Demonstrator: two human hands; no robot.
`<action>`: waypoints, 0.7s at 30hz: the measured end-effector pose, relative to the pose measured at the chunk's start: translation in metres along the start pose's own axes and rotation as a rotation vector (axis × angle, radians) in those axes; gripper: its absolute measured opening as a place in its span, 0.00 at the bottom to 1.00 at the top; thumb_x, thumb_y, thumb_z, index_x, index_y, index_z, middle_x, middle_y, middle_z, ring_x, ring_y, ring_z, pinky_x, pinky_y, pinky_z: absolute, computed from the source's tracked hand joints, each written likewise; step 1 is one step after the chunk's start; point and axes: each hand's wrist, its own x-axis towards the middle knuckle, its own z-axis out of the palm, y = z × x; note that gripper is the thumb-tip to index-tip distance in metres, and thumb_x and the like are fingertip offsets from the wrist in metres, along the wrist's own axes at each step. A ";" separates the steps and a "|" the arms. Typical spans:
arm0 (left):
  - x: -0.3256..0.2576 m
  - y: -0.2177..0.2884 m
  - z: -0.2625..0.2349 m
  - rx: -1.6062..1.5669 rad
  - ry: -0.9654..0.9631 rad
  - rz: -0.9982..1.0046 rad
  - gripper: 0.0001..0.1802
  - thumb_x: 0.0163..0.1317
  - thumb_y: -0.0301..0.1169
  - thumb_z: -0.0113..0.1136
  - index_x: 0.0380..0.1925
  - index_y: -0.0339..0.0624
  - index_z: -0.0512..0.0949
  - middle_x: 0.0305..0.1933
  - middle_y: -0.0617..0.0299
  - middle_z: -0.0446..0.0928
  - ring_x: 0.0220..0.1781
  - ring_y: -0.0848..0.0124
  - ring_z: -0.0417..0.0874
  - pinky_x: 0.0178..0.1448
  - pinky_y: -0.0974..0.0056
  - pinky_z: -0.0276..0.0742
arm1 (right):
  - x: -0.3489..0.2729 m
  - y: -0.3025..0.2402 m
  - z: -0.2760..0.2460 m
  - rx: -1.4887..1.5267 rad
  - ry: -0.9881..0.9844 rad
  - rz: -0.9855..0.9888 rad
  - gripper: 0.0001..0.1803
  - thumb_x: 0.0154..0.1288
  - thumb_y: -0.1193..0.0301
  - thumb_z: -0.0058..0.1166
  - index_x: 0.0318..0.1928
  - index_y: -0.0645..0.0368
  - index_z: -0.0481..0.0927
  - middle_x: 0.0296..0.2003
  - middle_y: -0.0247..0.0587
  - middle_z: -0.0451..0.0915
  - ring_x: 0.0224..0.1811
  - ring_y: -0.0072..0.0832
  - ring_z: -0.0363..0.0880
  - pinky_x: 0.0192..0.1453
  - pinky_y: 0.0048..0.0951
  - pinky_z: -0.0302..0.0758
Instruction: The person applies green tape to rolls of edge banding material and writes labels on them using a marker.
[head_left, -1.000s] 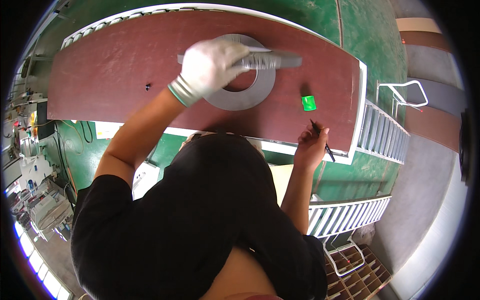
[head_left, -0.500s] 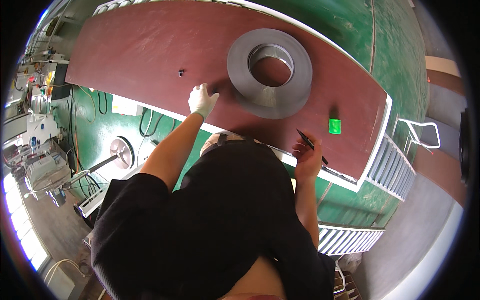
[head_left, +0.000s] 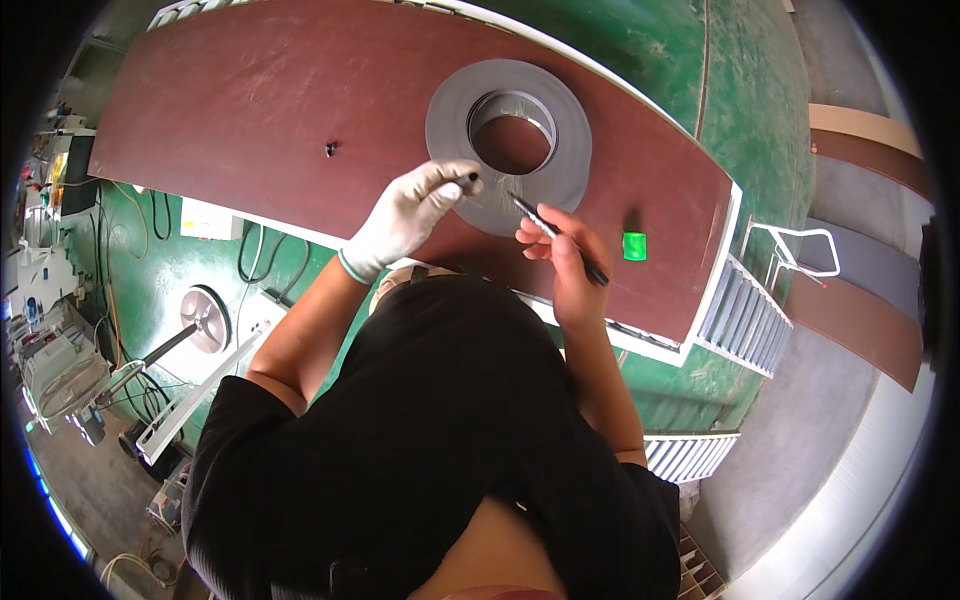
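My left hand point(head_left: 400, 218), in a white glove, is raised over the table's near side. Its thumb and fingers pinch a small black cap point(head_left: 467, 181). Bare, my right hand point(head_left: 574, 268) grips a black marker point(head_left: 538, 218), its uncovered tip turned toward the cap, with a short gap between them. Beyond both hands a wide grey ring-shaped coil point(head_left: 455, 120) lies flat on the brown tabletop point(head_left: 240, 100); my left fingertips overlap its near edge in the view.
A bright green small object point(head_left: 634, 246) sits on the table to the right. Toward the left lies a tiny black item point(head_left: 330, 149). White-framed rollers point(head_left: 745, 315) adjoin the table's right end. A round-based stand point(head_left: 205, 320) and cables are on the green floor at left.
My left hand has come up from the tabletop and moved right, now with the black cap in its fingers. My right hand has brought the marker up and left toward it.
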 end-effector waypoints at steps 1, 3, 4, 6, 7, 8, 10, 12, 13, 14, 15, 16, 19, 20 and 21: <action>-0.003 0.010 0.002 0.029 -0.047 0.037 0.19 0.84 0.29 0.52 0.68 0.30 0.75 0.61 0.57 0.82 0.63 0.67 0.83 0.73 0.60 0.77 | -0.002 -0.003 0.000 0.004 -0.016 -0.039 0.19 0.81 0.69 0.53 0.64 0.66 0.82 0.47 0.47 0.90 0.50 0.29 0.89 0.54 0.31 0.83; -0.005 0.026 0.007 0.165 -0.082 0.130 0.17 0.83 0.31 0.54 0.63 0.32 0.80 0.60 0.55 0.83 0.63 0.65 0.83 0.73 0.59 0.75 | -0.009 -0.011 0.002 0.011 -0.043 -0.107 0.19 0.81 0.69 0.52 0.62 0.67 0.83 0.47 0.47 0.90 0.50 0.30 0.89 0.55 0.31 0.83; -0.004 0.035 0.007 0.216 -0.112 0.168 0.17 0.83 0.31 0.54 0.63 0.33 0.80 0.60 0.54 0.83 0.63 0.65 0.83 0.73 0.59 0.75 | -0.010 -0.020 0.007 -0.043 -0.043 -0.129 0.19 0.81 0.68 0.52 0.61 0.68 0.83 0.46 0.48 0.90 0.49 0.31 0.89 0.54 0.31 0.83; -0.004 0.041 0.011 0.223 -0.147 0.220 0.17 0.82 0.33 0.56 0.61 0.34 0.82 0.59 0.53 0.83 0.62 0.64 0.83 0.72 0.57 0.75 | -0.013 -0.024 0.009 -0.103 -0.034 -0.117 0.19 0.81 0.68 0.51 0.59 0.68 0.84 0.46 0.49 0.90 0.48 0.32 0.89 0.53 0.31 0.83; -0.004 0.046 0.012 0.237 -0.182 0.221 0.17 0.82 0.33 0.56 0.61 0.34 0.82 0.58 0.53 0.83 0.61 0.64 0.83 0.71 0.58 0.75 | -0.015 -0.026 0.008 -0.134 -0.024 -0.115 0.19 0.80 0.67 0.51 0.58 0.68 0.85 0.46 0.49 0.90 0.47 0.32 0.90 0.52 0.31 0.84; -0.005 0.052 0.012 0.252 -0.217 0.221 0.17 0.82 0.34 0.56 0.61 0.34 0.83 0.58 0.54 0.83 0.61 0.65 0.83 0.70 0.58 0.76 | -0.018 -0.027 0.006 -0.095 0.011 -0.109 0.18 0.80 0.67 0.51 0.57 0.68 0.85 0.45 0.50 0.90 0.46 0.32 0.90 0.51 0.30 0.84; -0.005 0.061 0.017 0.238 -0.260 0.196 0.18 0.82 0.35 0.57 0.60 0.34 0.83 0.57 0.54 0.84 0.59 0.65 0.84 0.68 0.58 0.76 | -0.026 -0.031 -0.001 -0.011 0.082 -0.096 0.18 0.79 0.66 0.51 0.54 0.68 0.86 0.44 0.50 0.90 0.44 0.33 0.90 0.50 0.30 0.84; -0.007 0.067 0.027 0.183 -0.273 0.144 0.18 0.81 0.37 0.59 0.60 0.34 0.83 0.55 0.55 0.84 0.57 0.66 0.84 0.66 0.59 0.77 | -0.028 -0.038 -0.004 0.094 0.126 -0.045 0.18 0.78 0.66 0.52 0.51 0.69 0.87 0.43 0.50 0.90 0.41 0.33 0.90 0.48 0.30 0.84; -0.006 0.071 0.032 0.205 -0.289 0.144 0.19 0.81 0.37 0.59 0.60 0.34 0.83 0.54 0.55 0.84 0.56 0.66 0.84 0.66 0.59 0.78 | -0.029 -0.041 -0.006 0.145 0.146 -0.021 0.17 0.78 0.66 0.52 0.50 0.69 0.87 0.43 0.50 0.90 0.40 0.33 0.90 0.47 0.30 0.84; -0.006 0.074 0.037 0.227 -0.306 0.145 0.19 0.80 0.38 0.60 0.60 0.34 0.83 0.53 0.55 0.84 0.56 0.66 0.84 0.66 0.59 0.78 | -0.030 -0.040 -0.008 0.120 0.172 -0.047 0.18 0.78 0.65 0.52 0.48 0.69 0.87 0.39 0.49 0.89 0.36 0.33 0.89 0.43 0.31 0.84; -0.005 0.076 0.042 0.249 -0.322 0.145 0.20 0.80 0.38 0.61 0.60 0.34 0.83 0.52 0.56 0.84 0.55 0.66 0.84 0.65 0.59 0.78 | -0.034 -0.040 -0.014 0.098 0.164 -0.066 0.18 0.78 0.65 0.52 0.48 0.69 0.87 0.38 0.49 0.88 0.35 0.33 0.89 0.42 0.31 0.84; -0.005 0.076 0.049 0.305 -0.343 0.274 0.20 0.78 0.39 0.62 0.59 0.34 0.84 0.46 0.55 0.84 0.51 0.62 0.86 0.60 0.58 0.80 | -0.036 -0.041 -0.021 0.078 0.159 -0.083 0.18 0.78 0.65 0.52 0.47 0.70 0.86 0.37 0.49 0.88 0.35 0.33 0.88 0.41 0.32 0.84; -0.004 0.085 0.075 0.465 -0.444 0.444 0.17 0.78 0.37 0.61 0.55 0.36 0.85 0.39 0.52 0.84 0.41 0.53 0.86 0.51 0.54 0.80 | -0.047 -0.044 -0.029 0.132 0.155 -0.121 0.21 0.80 0.61 0.48 0.43 0.69 0.85 0.31 0.47 0.84 0.28 0.33 0.83 0.35 0.34 0.83; -0.006 0.082 0.091 0.427 -0.399 0.444 0.18 0.78 0.38 0.61 0.56 0.35 0.85 0.41 0.51 0.85 0.41 0.54 0.85 0.51 0.54 0.80 | -0.049 -0.041 -0.029 0.217 0.169 -0.159 0.22 0.81 0.60 0.47 0.43 0.69 0.84 0.30 0.47 0.82 0.27 0.33 0.82 0.34 0.35 0.83; -0.009 0.086 0.109 0.407 -0.433 0.397 0.15 0.80 0.31 0.57 0.58 0.34 0.83 0.43 0.50 0.85 0.41 0.57 0.86 0.51 0.56 0.81 | -0.051 -0.037 -0.029 0.302 0.183 -0.198 0.23 0.81 0.59 0.46 0.42 0.68 0.84 0.29 0.47 0.81 0.25 0.33 0.81 0.34 0.36 0.83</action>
